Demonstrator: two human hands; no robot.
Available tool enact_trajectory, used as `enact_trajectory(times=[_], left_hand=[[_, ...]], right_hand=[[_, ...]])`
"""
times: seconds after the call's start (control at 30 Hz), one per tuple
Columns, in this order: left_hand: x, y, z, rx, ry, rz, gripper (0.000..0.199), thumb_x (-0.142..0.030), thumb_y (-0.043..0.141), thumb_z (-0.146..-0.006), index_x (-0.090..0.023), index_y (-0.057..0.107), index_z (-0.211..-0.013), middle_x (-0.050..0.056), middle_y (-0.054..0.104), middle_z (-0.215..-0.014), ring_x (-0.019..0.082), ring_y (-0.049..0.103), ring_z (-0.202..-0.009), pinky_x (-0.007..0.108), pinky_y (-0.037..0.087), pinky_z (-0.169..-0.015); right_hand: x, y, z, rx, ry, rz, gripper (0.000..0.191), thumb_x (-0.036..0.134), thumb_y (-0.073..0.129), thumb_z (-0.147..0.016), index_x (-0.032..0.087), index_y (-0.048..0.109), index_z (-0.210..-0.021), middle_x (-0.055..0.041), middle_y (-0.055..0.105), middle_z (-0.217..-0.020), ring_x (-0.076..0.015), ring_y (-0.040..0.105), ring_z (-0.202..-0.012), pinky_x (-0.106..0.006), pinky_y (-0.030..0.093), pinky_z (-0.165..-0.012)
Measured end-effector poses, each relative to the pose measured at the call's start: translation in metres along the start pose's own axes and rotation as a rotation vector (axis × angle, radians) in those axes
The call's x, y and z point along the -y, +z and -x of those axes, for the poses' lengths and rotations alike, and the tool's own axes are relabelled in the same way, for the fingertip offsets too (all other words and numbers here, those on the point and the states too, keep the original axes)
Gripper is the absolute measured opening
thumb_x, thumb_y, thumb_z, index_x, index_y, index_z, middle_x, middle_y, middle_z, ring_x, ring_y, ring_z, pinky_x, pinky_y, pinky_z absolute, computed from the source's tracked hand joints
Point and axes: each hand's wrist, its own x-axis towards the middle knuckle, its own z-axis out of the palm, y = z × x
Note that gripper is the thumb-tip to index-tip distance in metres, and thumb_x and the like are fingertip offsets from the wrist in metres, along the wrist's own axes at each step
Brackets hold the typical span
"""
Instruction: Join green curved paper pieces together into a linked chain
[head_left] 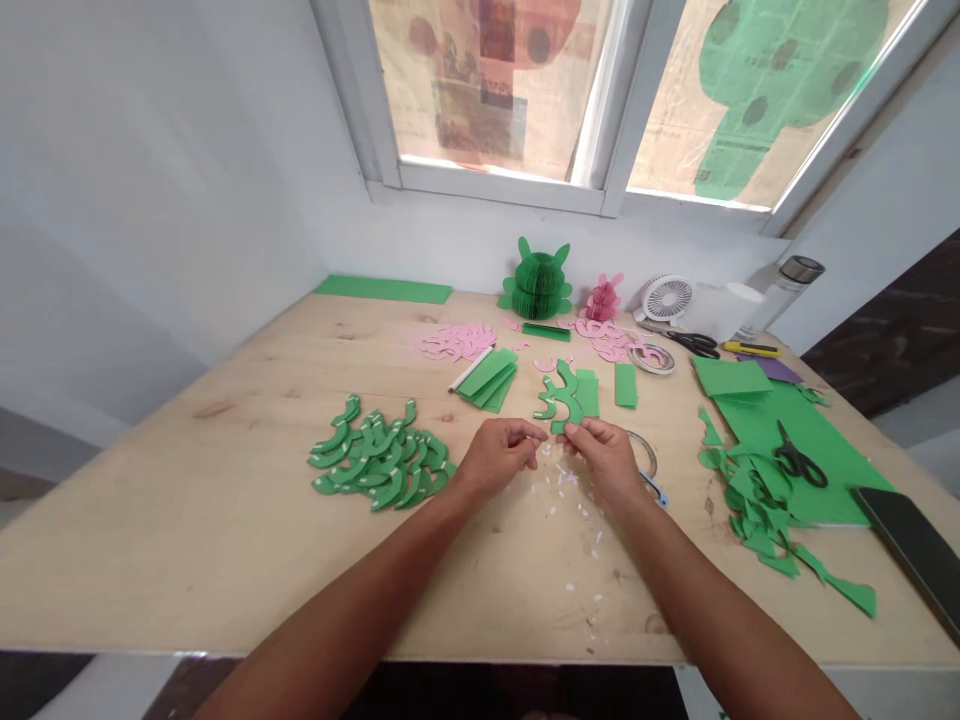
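In the head view, my right hand [602, 455] pinches the lower end of a wavy green paper cutout [569, 395] near the middle of the table. Just left of it is my left hand [501, 455], its fingers curled; whether anything small is between them is too small to tell. A smaller curved green piece [547, 398] lies beside the cutout. Small white scraps [561, 480] are scattered below and between my hands. Left of my left hand sits a pile of curved green pieces [382, 455] with white strips on them.
Behind my hands lie folded green papers [489, 380] and pink cutouts [459, 341]. Green and pink paper figures [538, 287] stand by the wall. Black scissors [799, 458], green scraps [757, 500], a tape roll [652, 359], a small fan [666, 298] and a phone [911, 540] are at the right.
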Motion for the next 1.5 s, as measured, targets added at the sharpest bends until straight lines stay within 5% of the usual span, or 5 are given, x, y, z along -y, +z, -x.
enact_trajectory(times=[0.17, 0.37, 0.47, 0.87, 1.5], left_hand=[[-0.001, -0.001, 0.001, 0.095, -0.016, -0.049, 0.016, -0.026, 0.055, -0.068, -0.014, 0.065, -0.064, -0.004, 0.049, -0.039, 0.008, 0.041, -0.037, 0.019, 0.031, -0.042], [0.003, 0.0, -0.001, 0.052, 0.077, -0.123, 0.011, -0.02, 0.059, -0.062, -0.015, 0.067, -0.068, 0.0, 0.061, -0.061, 0.01, 0.051, -0.051, 0.02, 0.037, -0.048], [0.0, -0.001, -0.001, 0.017, 0.028, -0.025, 0.013, -0.026, 0.057, -0.067, -0.014, 0.065, -0.067, -0.003, 0.054, -0.047, 0.01, 0.049, -0.045, 0.02, 0.037, -0.047], [-0.009, -0.005, 0.0, -0.083, 0.049, 0.464, 0.035, -0.034, 0.069, -0.066, -0.013, 0.064, -0.094, 0.006, 0.067, -0.076, 0.014, 0.059, -0.065, 0.024, 0.045, -0.058], [-0.008, -0.002, 0.005, -0.168, 0.304, 0.184, 0.024, -0.026, 0.066, -0.069, -0.016, 0.063, -0.092, 0.004, 0.065, -0.079, 0.015, 0.061, -0.074, 0.027, 0.048, -0.072]], right_hand=[[0.0, 0.0, 0.0, 0.009, 0.005, -0.034, 0.027, 0.035, 0.071, -0.064, 0.018, 0.057, -0.048, 0.0006, 0.059, -0.052, -0.0138, 0.055, -0.06, -0.025, 0.036, -0.059], [-0.001, -0.001, 0.0, 0.022, -0.005, -0.03, 0.027, 0.035, 0.071, -0.064, 0.018, 0.057, -0.049, 0.0003, 0.059, -0.053, -0.0139, 0.055, -0.06, -0.026, 0.037, -0.061], [0.001, 0.0, 0.002, 0.047, 0.004, -0.029, 0.027, 0.036, 0.071, -0.063, 0.018, 0.057, -0.048, 0.0002, 0.058, -0.051, -0.0151, 0.057, -0.061, -0.026, 0.038, -0.061], [0.001, 0.001, 0.006, 0.178, 0.055, -0.042, 0.019, 0.035, 0.072, -0.064, 0.017, 0.067, -0.058, -0.0021, 0.063, -0.057, -0.0127, 0.053, -0.056, -0.026, 0.037, -0.057], [0.003, 0.002, 0.008, 0.283, 0.142, -0.171, 0.019, 0.036, 0.072, -0.065, 0.018, 0.071, -0.071, -0.0028, 0.065, -0.065, -0.0113, 0.048, -0.056, -0.025, 0.037, -0.057]])
